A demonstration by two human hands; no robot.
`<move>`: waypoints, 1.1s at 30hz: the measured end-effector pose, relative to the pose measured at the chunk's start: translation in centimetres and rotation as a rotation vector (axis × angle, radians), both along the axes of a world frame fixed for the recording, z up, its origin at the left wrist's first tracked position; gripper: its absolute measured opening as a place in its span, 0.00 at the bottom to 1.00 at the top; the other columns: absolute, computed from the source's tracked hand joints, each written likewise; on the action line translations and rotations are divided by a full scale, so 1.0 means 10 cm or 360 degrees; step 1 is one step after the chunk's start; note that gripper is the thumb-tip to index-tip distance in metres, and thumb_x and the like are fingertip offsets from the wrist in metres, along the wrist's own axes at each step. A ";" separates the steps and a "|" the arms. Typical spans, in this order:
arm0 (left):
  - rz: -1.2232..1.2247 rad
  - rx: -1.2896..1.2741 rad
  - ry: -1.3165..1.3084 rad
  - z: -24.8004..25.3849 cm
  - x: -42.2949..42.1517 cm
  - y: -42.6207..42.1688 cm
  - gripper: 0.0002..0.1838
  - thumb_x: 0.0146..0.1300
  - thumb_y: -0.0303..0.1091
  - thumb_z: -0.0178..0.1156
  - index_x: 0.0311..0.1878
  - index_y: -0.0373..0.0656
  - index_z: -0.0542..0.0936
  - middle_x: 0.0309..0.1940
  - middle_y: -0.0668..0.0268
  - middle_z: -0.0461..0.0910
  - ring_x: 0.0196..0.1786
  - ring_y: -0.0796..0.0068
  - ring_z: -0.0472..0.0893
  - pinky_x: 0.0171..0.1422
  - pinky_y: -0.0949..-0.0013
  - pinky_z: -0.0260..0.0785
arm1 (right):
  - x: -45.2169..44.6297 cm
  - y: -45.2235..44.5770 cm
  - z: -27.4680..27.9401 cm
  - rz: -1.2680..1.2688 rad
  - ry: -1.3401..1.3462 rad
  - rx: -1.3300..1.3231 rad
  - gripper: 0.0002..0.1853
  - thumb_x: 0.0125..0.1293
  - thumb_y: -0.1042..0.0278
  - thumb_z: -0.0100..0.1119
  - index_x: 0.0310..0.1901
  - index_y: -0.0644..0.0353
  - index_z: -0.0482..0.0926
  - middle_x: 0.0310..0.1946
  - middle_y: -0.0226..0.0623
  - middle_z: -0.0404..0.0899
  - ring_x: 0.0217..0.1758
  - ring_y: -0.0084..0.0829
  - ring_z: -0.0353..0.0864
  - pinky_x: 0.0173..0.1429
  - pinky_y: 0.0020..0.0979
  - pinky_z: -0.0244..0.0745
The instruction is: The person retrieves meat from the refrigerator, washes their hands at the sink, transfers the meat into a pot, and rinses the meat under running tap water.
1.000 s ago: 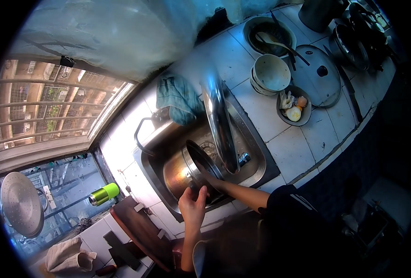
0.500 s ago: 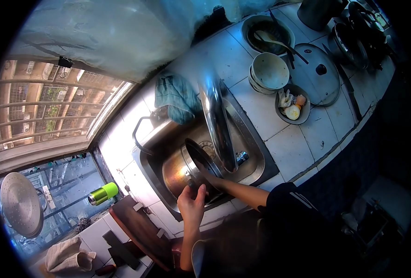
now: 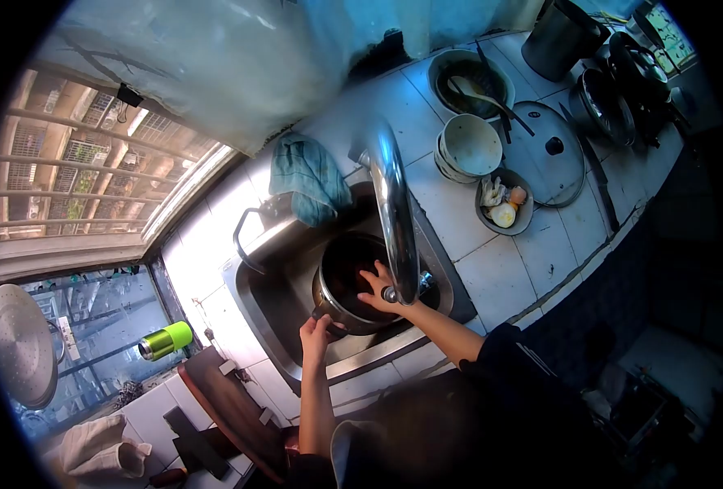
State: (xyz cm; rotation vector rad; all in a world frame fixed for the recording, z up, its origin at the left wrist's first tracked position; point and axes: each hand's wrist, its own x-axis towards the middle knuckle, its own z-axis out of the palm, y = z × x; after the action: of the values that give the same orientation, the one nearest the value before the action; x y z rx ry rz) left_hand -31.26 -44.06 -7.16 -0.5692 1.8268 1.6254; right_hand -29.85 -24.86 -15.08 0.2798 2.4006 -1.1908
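A metal pot (image 3: 345, 269) with a dark inside stands in the steel sink (image 3: 273, 301), its mouth facing up. At its near left side my left hand (image 3: 316, 329) is closed around the pot's handle. Over the right part of the mouth, my right hand (image 3: 382, 289) has its fingers spread and holds nothing. The curved chrome faucet (image 3: 397, 212) comes down right by that hand and partly covers the wrist. Whether water runs from it, I cannot tell.
A teal cloth (image 3: 306, 179) hangs behind the sink. On the right counter are stacked bowls (image 3: 470, 145), a small bowl with eggshells (image 3: 504, 204), a glass lid (image 3: 553, 163) and a large bowl with a ladle (image 3: 459, 61). A cutting board (image 3: 227, 407) leans at lower left.
The pot has turned from lying tilted on its side to mouth up. My right hand has come up out of the pot's side to above its mouth, fingers now spread.
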 end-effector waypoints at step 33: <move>0.0338 -0.1316 -0.0060 -1.28 0.10 -0.24 0.27 0.46 0.28 0.53 0.52 0.29 0.64 0.44 0.45 0.70 0.47 0.48 0.71 0.54 0.55 0.62 | -2.10 1.62 1.12 -0.0704 0.0538 -0.1714 0.14 0.63 0.60 0.49 0.45 0.61 0.72 0.42 0.39 0.75 0.42 0.26 0.73 0.47 0.25 0.68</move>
State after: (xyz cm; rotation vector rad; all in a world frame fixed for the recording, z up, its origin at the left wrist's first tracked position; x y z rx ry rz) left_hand -30.28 -46.50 -19.97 -1.1613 2.4438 0.8955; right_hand -50.81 -8.64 -3.91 0.2601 1.5966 -2.6791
